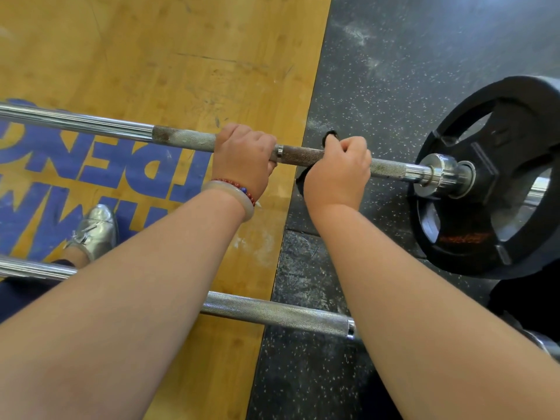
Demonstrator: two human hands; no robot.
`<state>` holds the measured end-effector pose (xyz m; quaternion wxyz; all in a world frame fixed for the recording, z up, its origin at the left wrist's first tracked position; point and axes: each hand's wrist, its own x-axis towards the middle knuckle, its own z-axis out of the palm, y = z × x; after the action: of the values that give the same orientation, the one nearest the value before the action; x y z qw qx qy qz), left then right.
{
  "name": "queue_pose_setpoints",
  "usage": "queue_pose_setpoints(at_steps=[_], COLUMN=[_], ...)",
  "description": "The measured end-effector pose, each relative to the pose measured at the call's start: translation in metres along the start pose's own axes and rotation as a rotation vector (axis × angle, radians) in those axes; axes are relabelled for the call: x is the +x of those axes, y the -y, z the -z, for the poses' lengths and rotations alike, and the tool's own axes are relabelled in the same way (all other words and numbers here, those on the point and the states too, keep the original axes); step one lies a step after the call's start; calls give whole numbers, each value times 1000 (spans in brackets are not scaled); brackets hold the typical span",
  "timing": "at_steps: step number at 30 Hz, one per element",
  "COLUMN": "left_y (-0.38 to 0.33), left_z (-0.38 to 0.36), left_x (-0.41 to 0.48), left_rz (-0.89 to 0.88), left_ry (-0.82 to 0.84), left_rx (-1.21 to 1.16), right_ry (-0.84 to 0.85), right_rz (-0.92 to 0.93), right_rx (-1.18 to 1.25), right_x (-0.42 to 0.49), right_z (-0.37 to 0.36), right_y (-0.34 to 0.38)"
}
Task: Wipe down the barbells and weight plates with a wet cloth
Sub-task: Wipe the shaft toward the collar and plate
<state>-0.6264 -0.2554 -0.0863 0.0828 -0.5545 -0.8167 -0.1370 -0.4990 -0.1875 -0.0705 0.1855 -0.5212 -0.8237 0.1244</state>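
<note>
Here, two hands are on one bar. The left hand (pixel 244 156) is clenched bare around the knurled part of the far barbell (pixel 185 139), knuckles up. Just beside it, the right hand (pixel 338 171) grips the same bar through a dark cloth (pixel 302 182); one edge of the cloth pokes out above the fingers and another hangs below the bar by the wrist. Two bracelets sit on the left wrist: a pale bangle (pixel 225 190) and a string of red beads (pixel 238 185) with some blue ones. Beyond the right hand the bar runs to its collar and carries one black weight plate (pixel 485 247) with cut-out grips, standing on edge on the floor. A second barbell (pixel 272 310) lies nearer the person, roughly parallel to the first and passing under both forearms. That makes two barbells and one plate that can be counted; a dark shape at the lower right edge is too cut off to identify. One silver shoe (pixel 97 228) rests between the two bars on a wooden platform (pixel 151 56) painted with blue lettering (pixel 91 165). The platform meets speckled black rubber flooring (pixel 394 71) below the right hand.
</note>
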Motion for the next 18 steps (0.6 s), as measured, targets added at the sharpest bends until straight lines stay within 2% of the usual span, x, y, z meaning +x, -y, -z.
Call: queue_pose_setpoints(at_steps=[2,4,8,9,12,15,18], left_y=[-1,-1,-1,-1,3,6,5], left_z=[-1,2,12,13,18,22,21], left_x=[0,3,12,14,27,31,25], left_rz=[2,-4,-8,-14,-25,-35,-29], left_ry=[-11,3,353,398,438,464,407], left_rx=[6,17,43,32,29,31,30], right_ry=[-24,-79,-27,4,115,245,271], right_rz=[183,283,229,188,135,289,391], right_rx=[-32,-76,-148,-137,-71,-40,-101], right_x=[-10,-13,0,1,1,4,4], right_z=[-9,-16,-8,-7,-8,-11,-9], right_y=[-1,-11,-20,-18,-7,4,2])
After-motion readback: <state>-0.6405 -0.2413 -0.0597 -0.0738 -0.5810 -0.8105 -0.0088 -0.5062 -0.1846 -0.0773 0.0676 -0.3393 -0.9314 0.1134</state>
